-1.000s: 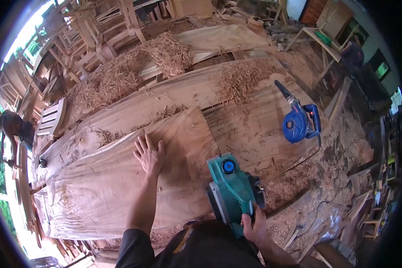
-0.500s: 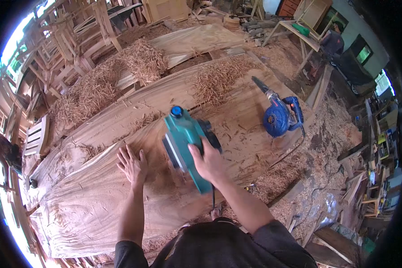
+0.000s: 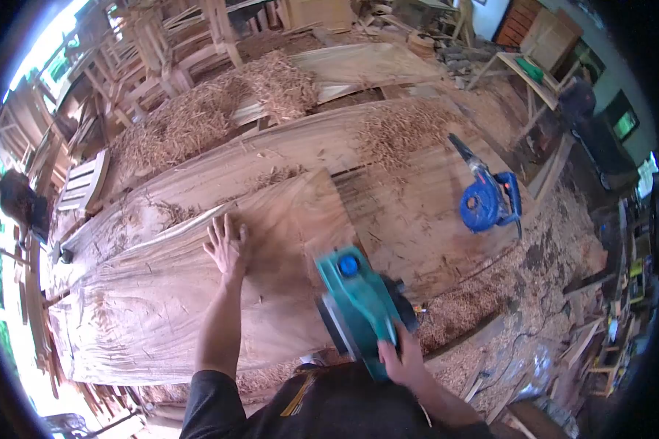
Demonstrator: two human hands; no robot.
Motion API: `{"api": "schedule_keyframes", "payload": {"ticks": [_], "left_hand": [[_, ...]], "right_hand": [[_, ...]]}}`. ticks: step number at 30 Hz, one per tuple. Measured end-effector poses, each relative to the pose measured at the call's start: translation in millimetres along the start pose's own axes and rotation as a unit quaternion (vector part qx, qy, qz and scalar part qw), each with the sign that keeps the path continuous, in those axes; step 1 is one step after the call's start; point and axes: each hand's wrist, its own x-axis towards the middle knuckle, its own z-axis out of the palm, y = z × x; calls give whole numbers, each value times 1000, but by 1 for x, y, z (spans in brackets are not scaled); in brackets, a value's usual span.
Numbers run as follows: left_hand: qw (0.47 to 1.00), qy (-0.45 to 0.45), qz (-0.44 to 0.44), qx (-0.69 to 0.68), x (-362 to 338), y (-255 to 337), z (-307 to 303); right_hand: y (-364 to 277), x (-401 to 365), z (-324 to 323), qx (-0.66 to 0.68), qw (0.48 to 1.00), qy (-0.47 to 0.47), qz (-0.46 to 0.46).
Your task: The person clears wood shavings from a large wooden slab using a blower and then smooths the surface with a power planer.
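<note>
My left hand [image 3: 228, 249] lies on the broad wooden slab [image 3: 161, 314] with its fingers spread and nothing in them. My right hand [image 3: 404, 360] is wrapped round the handle of a green power planer [image 3: 359, 296] with a blue knob. The planer is at the slab's right end, close to my body, and its edges are blurred. Whether its sole touches the wood cannot be made out. Right of the slab, a blue electric blower [image 3: 482, 205] lies on another wide board [image 3: 425, 234].
Curled shavings [image 3: 399, 132] lie on the boards, with a larger heap [image 3: 190, 121] behind. Wooden frames [image 3: 161, 66] stand at the back left. One person [image 3: 23, 201] is at the far left, another [image 3: 577, 99] at the back right near a small table [image 3: 527, 80].
My right hand has brought the planer down and right, nearer my body. The view has shifted, so the blower and background appear further right. My left hand remains on the slab.
</note>
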Motion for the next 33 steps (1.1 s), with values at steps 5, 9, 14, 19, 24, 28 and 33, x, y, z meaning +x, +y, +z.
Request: {"api": "schedule_keyframes", "payload": {"ticks": [5, 9, 14, 19, 24, 28, 33], "left_hand": [[1000, -5, -16, -13, 3, 0, 11], [1000, -6, -10, -9, 4, 1, 10], [1000, 1, -8, -12, 3, 2, 9], [1000, 21, 5, -6, 5, -2, 10], [999, 24, 13, -27, 5, -5, 9], [999, 16, 8, -46, 4, -5, 10], [999, 19, 7, -42, 3, -10, 22]], "right_hand": [[4, -5, 3, 5, 1000, -9, 3], [-29, 61, 33, 57, 998, 9, -33], [-75, 164, 63, -8, 995, 72, -69], [-88, 240, 81, -19, 994, 69, -89], [-70, 154, 70, 12, 996, 48, -70], [-25, 17, 51, -27, 998, 25, -41], [-6, -40, 48, 4, 1000, 10, 23]]}}
